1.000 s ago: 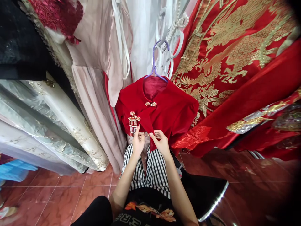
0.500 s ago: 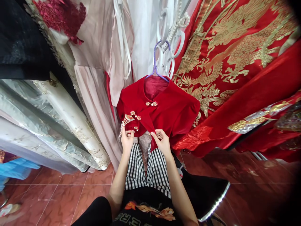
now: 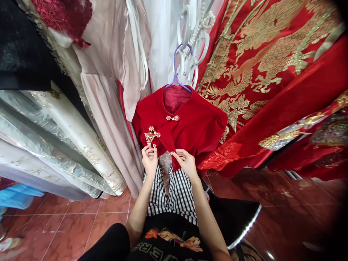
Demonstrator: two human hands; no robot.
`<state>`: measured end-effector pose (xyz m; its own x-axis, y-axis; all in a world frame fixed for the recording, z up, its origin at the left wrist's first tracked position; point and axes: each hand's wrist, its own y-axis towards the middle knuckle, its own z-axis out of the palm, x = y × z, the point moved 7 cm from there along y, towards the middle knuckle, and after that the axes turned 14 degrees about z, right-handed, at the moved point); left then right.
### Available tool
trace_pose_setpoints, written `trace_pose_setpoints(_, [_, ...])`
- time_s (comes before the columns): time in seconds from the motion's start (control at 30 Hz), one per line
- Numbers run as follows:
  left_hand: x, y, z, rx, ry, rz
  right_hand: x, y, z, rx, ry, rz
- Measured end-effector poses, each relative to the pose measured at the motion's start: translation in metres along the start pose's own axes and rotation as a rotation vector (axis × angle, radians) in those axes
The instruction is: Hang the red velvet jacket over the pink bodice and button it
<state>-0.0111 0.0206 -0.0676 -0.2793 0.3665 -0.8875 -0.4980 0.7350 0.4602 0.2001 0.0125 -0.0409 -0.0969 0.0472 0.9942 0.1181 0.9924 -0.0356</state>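
In front of me a red velvet garment with a stand collar hangs from a purple hanger. My left hand is closed in a pinch on the garment's left front edge, just below a fan-shaped ornament and beside a small flower button. With thumb and fingers, my right hand pinches the loose front flap near a gold fastener. Another flower clasp sits joined below the collar. Between the hands the front gapes, showing pale shiny fabric.
The hanger hooks onto white rings. Pale pink and white gowns crowd the left side. A red robe with gold dragon embroidery hangs at right. Black fabric with a sparkling edge spreads low over the red tiled floor.
My left hand has shifted slightly right and up along the edge. The fan ornament, tilted left with its beaded tassel before, now hangs straighter. My right hand keeps its pinch on the flap.
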Motion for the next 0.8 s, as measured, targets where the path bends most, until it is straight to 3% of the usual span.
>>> trace_pose_setpoints(0.2, [-0.008,0.001,-0.001,0.037,-0.026,0.043,0.003,-0.001,0.008,0.021,-0.039,-0.025])
trace_pose_setpoints(0.8, [0.0,0.004,0.013,0.103,0.043,0.071,-0.002,0.004,0.005,0.021,-0.078,-0.025])
